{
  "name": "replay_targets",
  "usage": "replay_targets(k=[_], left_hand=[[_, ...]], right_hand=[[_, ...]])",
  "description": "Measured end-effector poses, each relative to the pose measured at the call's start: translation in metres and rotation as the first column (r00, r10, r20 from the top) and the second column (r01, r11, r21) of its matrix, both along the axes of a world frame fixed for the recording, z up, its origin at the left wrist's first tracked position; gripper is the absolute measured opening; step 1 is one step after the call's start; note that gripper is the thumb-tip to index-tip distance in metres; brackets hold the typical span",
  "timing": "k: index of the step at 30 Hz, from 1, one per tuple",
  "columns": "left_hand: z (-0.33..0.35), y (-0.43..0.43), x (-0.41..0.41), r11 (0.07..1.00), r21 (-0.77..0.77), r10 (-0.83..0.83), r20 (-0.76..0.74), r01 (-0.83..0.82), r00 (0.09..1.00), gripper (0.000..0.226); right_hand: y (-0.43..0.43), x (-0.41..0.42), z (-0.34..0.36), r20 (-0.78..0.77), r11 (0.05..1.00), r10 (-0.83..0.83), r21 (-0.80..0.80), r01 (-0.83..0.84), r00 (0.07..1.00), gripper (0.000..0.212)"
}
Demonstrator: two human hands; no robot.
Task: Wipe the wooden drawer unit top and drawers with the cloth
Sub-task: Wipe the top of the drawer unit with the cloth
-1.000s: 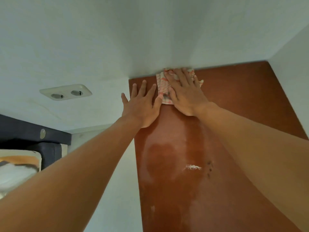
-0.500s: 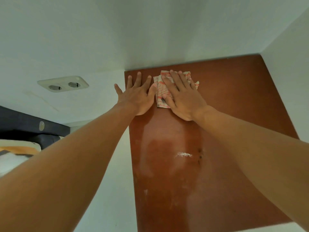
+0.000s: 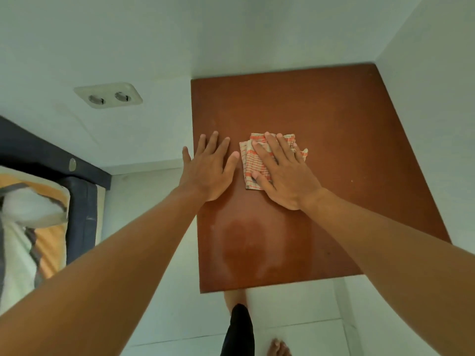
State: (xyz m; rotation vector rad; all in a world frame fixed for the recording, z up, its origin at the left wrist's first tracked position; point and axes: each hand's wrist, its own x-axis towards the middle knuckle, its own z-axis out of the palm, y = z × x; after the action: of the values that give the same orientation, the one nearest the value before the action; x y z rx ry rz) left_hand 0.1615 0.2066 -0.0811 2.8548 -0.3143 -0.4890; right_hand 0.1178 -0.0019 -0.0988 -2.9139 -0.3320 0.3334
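Cloth (image 3: 250,163) lies on unit top (image 3: 334,119), about mid-surface, pinned under the fingers of the right hand (image 3: 285,178). That hand is flat, fingers straight and spread, pressing down with no curl round the fabric. Left hand (image 3: 208,173) is flat on bare wood just left of the cloth, fingers straight, holding nothing. Cloth: white with orange stripes, folded, edges rumpled. Wood: reddish-brown, hazy pale patch in near half.

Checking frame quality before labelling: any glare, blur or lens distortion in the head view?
Head view: soft, even light, no hard shadows; pale sheen on the near half of the wooden top; strong wide-angle stretch toward the edges; cloth, left hand and right hand reasonably sharp.
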Motion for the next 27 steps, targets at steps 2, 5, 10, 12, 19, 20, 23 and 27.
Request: replay_targets(k=[2, 5, 10, 12, 19, 20, 23, 27], left_hand=[[0.001, 0.005, -0.028, 1.000, -0.014, 0.025, 0.004, -0.025, 1.000, 0.067], [0.002, 0.012, -0.068, 0.998, -0.027, 0.060, 0.002, -0.060, 0.998, 0.068], [0.007, 0.021, -0.122, 0.992, -0.046, 0.118, 0.007, -0.117, 0.993, 0.068], [0.011, 0.022, -0.141, 0.990, -0.054, 0.130, 0.001, -0.130, 0.991, 0.068], [0.022, 0.017, -0.188, 0.981, -0.090, 0.169, -0.022, -0.171, 0.985, 0.066], [0.023, 0.016, -0.192, 0.981, -0.092, 0.170, -0.022, -0.171, 0.985, 0.066], [0.026, 0.017, -0.202, 0.980, -0.107, 0.166, -0.031, -0.168, 0.986, 0.065], [0.026, 0.025, -0.208, 0.978, -0.120, 0.169, -0.017, -0.170, 0.986, 0.065]], right_hand=[[-0.001, -0.026, 0.000, -0.007, 1.000, 0.009, -0.005, -0.009, 1.000, 0.074], [-0.002, -0.067, -0.001, 0.007, 1.000, 0.023, -0.019, -0.023, 1.000, 0.076], [-0.006, -0.139, -0.006, 0.055, 0.999, 0.047, -0.006, -0.047, 0.997, 0.075], [-0.008, -0.166, -0.007, 0.064, 0.998, 0.062, 0.005, -0.063, 0.996, 0.075], [-0.014, -0.233, -0.009, 0.130, 0.989, 0.128, 0.054, -0.136, 0.983, 0.062], [-0.015, -0.240, -0.010, 0.155, 0.989, 0.131, 0.055, -0.141, 0.979, 0.062], [-0.017, -0.263, -0.015, 0.197, 0.986, 0.141, 0.057, -0.155, 0.970, 0.063], [-0.034, -0.308, -0.029, 0.180, 0.970, 0.240, -0.013, -0.242, 0.954, 0.068]])
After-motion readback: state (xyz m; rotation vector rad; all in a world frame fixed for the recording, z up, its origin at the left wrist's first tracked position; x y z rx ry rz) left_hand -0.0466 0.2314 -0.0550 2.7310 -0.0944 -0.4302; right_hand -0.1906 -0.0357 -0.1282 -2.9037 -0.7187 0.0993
